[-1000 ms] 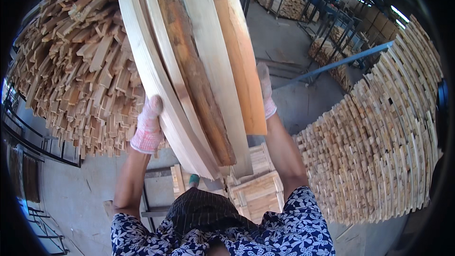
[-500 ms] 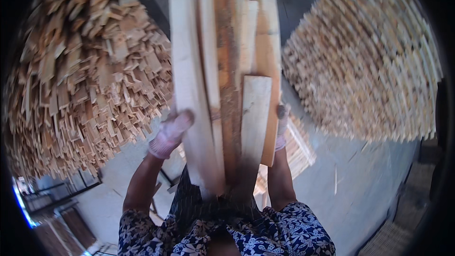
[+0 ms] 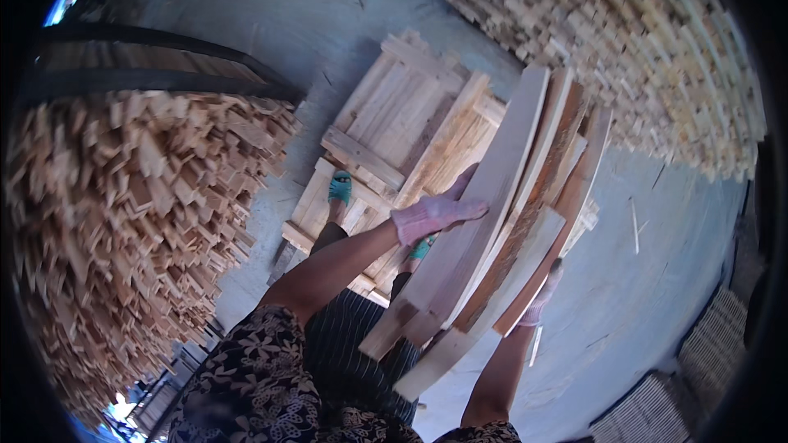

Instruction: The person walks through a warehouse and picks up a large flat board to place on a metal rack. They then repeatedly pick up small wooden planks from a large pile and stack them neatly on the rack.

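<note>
Between my two hands is a bundle of several long wooden boards point(image 3: 484, 189), held at a slant, with its far end toward the upper right. My left hand point(image 3: 439, 212), in a pale pink glove, presses flat against the bundle's left side with the thumb over the outer board. At the right side, my gloved right hand point(image 3: 542, 295) grips the bundle's edge, its fingers partly hidden behind the wood. Some boards are pale; one inner board is rough and brown. A short pale board point(image 3: 517, 271) lies on top. The near ends hang over my legs.
Under my feet in teal slippers point(image 3: 340, 186) are wooden pallets point(image 3: 308, 205), with a raised pallet-like stack point(image 3: 394, 102) ahead. A high pile of wood pieces point(image 3: 139, 221) stands left, another stack point(image 3: 632, 41) far right. Slatted bundles point(image 3: 644, 414) lie lower right. Thin sticks point(image 3: 634, 226) litter the concrete floor.
My view has turned to the right and the bundle has gone from upright in the picture to slanting right. The pallets and my feet have come into view. Both hands keep their hold.
</note>
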Demonstrator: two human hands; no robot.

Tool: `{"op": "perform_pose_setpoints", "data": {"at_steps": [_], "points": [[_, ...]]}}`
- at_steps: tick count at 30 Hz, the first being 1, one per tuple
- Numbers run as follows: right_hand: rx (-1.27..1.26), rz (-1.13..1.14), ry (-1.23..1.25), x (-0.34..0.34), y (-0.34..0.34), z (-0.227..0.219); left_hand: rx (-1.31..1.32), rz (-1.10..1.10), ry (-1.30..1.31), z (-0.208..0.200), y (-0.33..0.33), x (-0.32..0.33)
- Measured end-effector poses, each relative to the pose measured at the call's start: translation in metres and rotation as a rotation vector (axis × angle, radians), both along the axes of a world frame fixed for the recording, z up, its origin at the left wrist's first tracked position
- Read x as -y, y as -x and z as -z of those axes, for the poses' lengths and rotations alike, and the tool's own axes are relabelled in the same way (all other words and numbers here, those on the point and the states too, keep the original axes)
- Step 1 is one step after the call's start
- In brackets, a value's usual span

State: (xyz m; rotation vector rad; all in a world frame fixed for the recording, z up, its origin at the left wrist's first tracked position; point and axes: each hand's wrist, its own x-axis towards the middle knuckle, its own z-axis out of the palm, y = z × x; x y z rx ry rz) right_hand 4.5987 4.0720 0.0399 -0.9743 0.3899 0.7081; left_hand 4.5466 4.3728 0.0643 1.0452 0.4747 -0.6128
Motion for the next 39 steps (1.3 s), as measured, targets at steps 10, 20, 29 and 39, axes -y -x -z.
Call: {"op": "perform_pose_setpoints", "data": {"at_steps": [10, 20, 29, 39], "points": [[0.042, 0.035, 0.848, -0.019, -0.018, 0.230, -0.140, 0.268, -0.700, 0.239, -0.053, 0.064], [-0.191, -0.238, 1.015, 0.072, -0.021, 0.245, -0.048, 0.398, -1.321, 0.186, -0.102, 0.103], [0.360, -0.505, 1.470, 0.058, -0.026, 0.323, 0.231, -0.015, -0.942, 0.221, -0.076, 0.042], [0.155, -0.192, 1.093, 0.038, 0.009, 0.158, 0.141, -0.129, -0.696, 0.152, -0.004, -0.102]]}}
